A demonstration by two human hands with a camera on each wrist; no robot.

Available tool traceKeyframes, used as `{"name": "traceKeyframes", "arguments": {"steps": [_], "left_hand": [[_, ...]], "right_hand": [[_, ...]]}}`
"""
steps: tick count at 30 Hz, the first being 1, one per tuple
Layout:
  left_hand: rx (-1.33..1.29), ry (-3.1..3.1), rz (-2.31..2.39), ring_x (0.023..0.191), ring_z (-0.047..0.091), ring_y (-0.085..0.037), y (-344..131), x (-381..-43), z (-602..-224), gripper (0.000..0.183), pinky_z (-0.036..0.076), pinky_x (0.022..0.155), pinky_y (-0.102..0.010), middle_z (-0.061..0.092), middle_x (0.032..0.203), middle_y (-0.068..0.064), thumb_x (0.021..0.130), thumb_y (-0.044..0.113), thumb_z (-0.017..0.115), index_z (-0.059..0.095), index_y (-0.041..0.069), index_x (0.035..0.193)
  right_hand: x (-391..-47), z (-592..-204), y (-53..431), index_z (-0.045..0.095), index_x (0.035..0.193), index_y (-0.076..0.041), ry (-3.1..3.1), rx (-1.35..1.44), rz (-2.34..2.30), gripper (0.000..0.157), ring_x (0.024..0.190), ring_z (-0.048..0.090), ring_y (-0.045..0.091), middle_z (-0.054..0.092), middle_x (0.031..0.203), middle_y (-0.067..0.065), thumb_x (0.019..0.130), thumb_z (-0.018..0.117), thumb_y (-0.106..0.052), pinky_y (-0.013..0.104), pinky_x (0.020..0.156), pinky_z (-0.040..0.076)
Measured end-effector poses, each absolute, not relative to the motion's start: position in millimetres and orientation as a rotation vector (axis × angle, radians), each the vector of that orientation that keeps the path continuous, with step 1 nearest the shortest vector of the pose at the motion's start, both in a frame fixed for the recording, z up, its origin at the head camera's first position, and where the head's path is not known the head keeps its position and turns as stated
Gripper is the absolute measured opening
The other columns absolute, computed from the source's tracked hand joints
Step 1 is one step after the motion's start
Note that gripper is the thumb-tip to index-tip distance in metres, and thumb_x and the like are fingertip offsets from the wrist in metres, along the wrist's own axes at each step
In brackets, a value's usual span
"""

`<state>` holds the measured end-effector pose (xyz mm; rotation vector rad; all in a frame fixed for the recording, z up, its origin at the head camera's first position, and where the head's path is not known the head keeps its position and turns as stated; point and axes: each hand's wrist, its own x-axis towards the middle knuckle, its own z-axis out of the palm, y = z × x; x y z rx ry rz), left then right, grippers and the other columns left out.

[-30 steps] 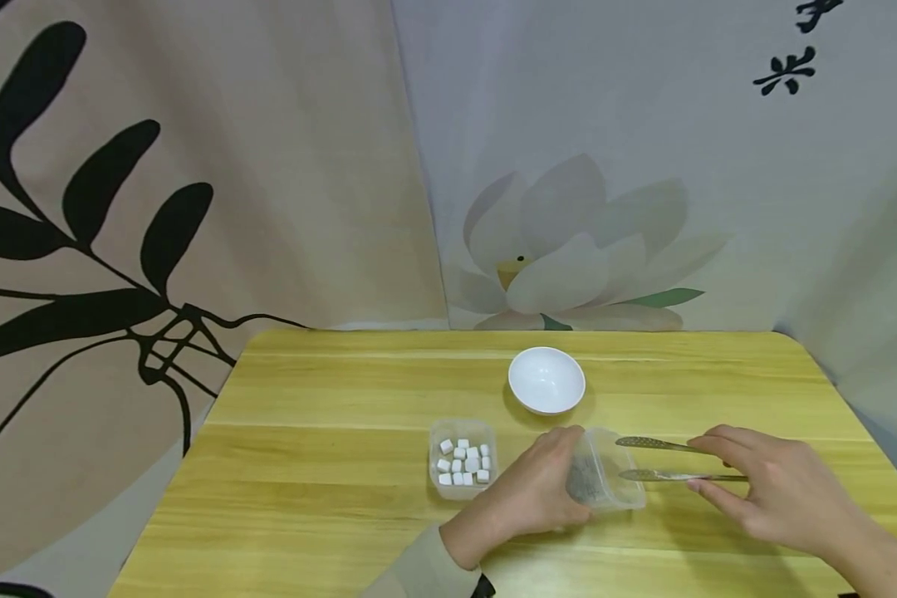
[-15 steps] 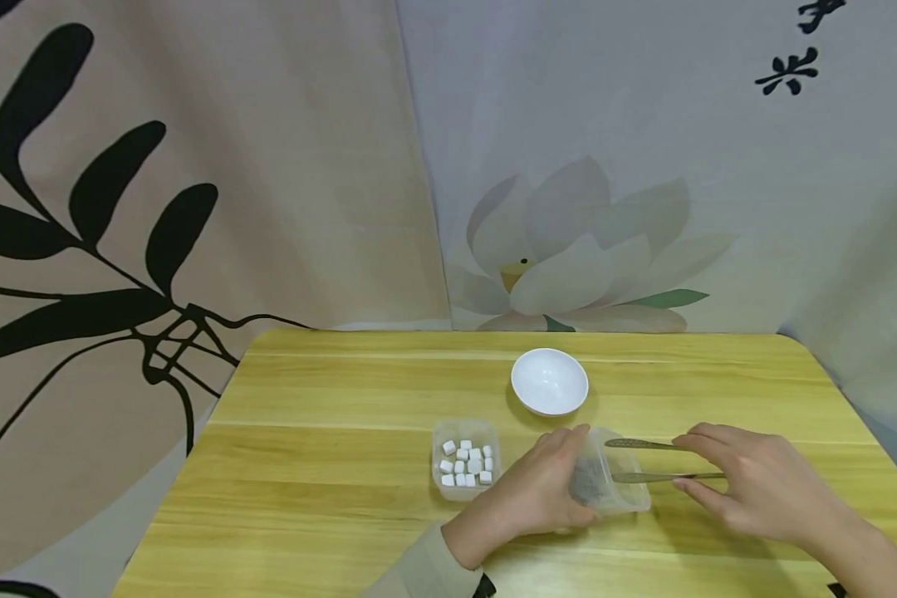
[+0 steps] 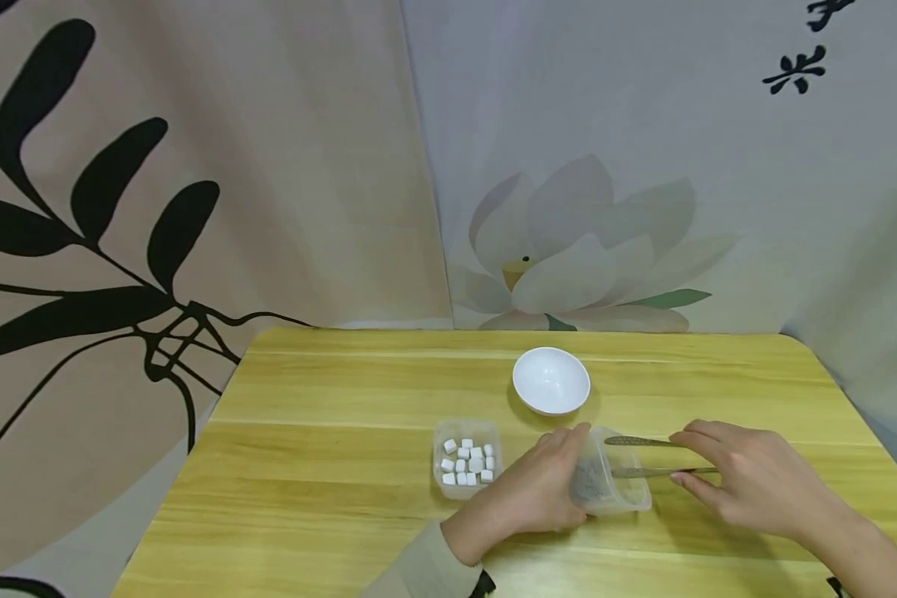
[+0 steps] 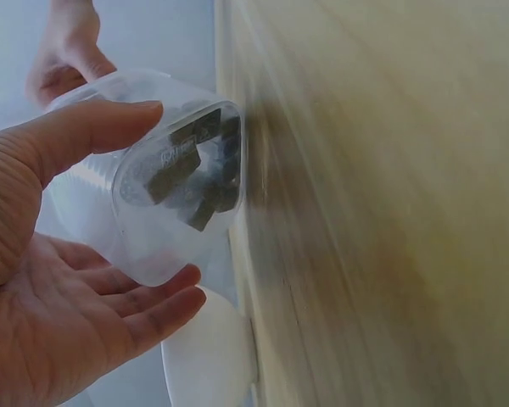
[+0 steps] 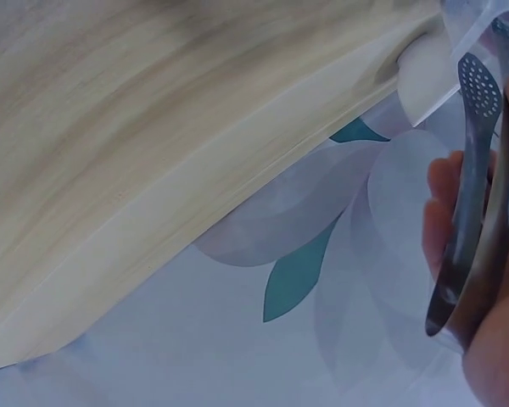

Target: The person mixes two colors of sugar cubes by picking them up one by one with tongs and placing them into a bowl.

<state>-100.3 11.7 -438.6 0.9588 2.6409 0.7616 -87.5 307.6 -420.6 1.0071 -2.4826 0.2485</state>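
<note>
From my end of the feed, the left hand grips a clear container tipped on its side, its mouth facing right. The left wrist view shows me the thumb against one side and the fingers against the opposite one, pinching the plastic between them. Its base faces that camera, and I can make out small raised lettering on it, too faint and blurred for me to read. Dark pieces show through the plastic behind the marks. I cannot tell whether the container touches the table or is held just above it.

On the right, the right hand pinches metal tongs between thumb and fingers, the two arms apart. Their tips are at the container's mouth; how far in they reach I cannot tell. In the right wrist view I see one tip pierced with small round holes.

Just left of the left hand stands a second container with white cubes in it. A white bowl sits on the far side of the table, beyond the tipped container. At the upper right of the far backdrop, I see black brush-like marks, the topmost cut off by the frame; whether they are writing I cannot tell.
</note>
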Motion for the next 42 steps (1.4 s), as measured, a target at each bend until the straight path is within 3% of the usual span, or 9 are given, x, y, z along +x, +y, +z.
{"name": "traceKeyframes", "arguments": {"steps": [3,8,29,42], "left_hand": [[0.957,2.632,0.764,0.137,0.049,-0.017,10.9,-101.0,-439.1,0.113,0.042,0.111,-0.025,0.051,0.149,-0.007,0.071,0.016,0.094,0.029,0.003,0.162],[0.969,2.624,0.785,0.131,0.051,-0.015,10.8,-101.6,-439.9,0.109,0.043,0.109,-0.024,0.053,0.143,-0.005,0.070,0.014,0.095,0.033,0.004,0.159],[0.961,2.623,0.816,0.119,0.053,-0.010,11.4,-101.7,-440.6,0.100,0.047,0.102,-0.022,0.057,0.129,0.002,0.068,0.014,0.095,0.041,0.010,0.152],[0.964,2.619,0.806,0.122,0.052,-0.011,11.6,-101.7,-440.0,0.103,0.046,0.104,-0.022,0.056,0.135,0.000,0.069,0.014,0.094,0.038,0.009,0.155]], "right_hand": [[-89.9,-419.5,304.3,0.075,0.098,-0.011,-2.450,1.034,0.248,0.064,0.070,0.062,0.005,0.068,0.091,-0.009,0.106,0.038,-0.062,0.025,0.053,0.050],[-91.9,-417.5,299.8,0.074,0.098,-0.010,-2.432,1.073,0.209,0.065,0.070,0.060,0.006,0.066,0.090,-0.008,0.108,0.033,-0.059,0.026,0.053,0.050],[-99.9,-416.1,283.8,0.075,0.093,-0.006,-2.371,1.203,0.095,0.067,0.069,0.058,0.014,0.064,0.089,-0.001,0.113,0.025,-0.047,0.030,0.055,0.053],[-106.1,-411.4,279.5,0.075,0.090,-0.006,-2.369,1.251,0.029,0.070,0.068,0.058,0.016,0.064,0.087,0.001,0.113,0.019,-0.041,0.033,0.055,0.053]]}}
